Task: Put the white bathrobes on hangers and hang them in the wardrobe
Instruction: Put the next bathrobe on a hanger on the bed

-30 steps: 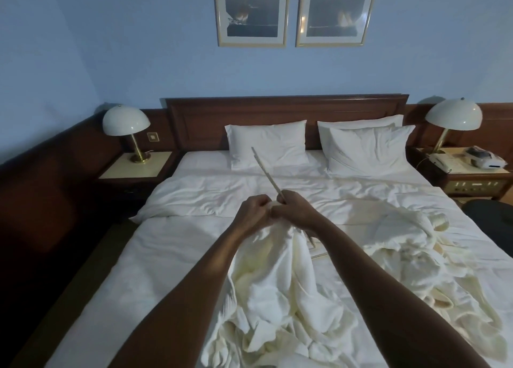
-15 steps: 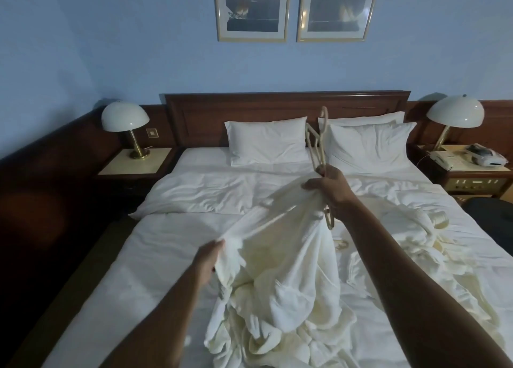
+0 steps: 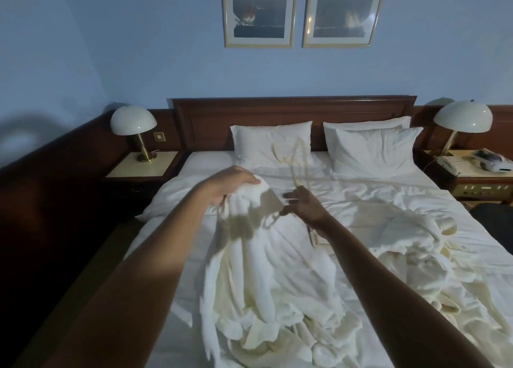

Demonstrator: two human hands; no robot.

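Nearest us, the bathrobe (image 3: 266,270) we are working on trails down over the bed (image 3: 172,256) in soft, thick folds of cream terry, its top end lifted between our hands. Our left hand (image 3: 230,185), which half a second ago gripped the cloth low at the side, has risen and now bunches the upper edge, fingers curled round it. Our right hand (image 3: 302,205) has eased: its fingers look spread and loose by the collar, though blur keeps us from being sure what they touch. The pale hanger (image 3: 295,162), a thin curved shape smeared by motion, stands just above that hand; we judge a shoulder is being worked onto it. Further right, a second bathrobe (image 3: 410,245) lies crumpled on the smooth sheet. Beyond, plump pillows (image 3: 273,142) rest against the dark wooden headboard (image 3: 291,115).
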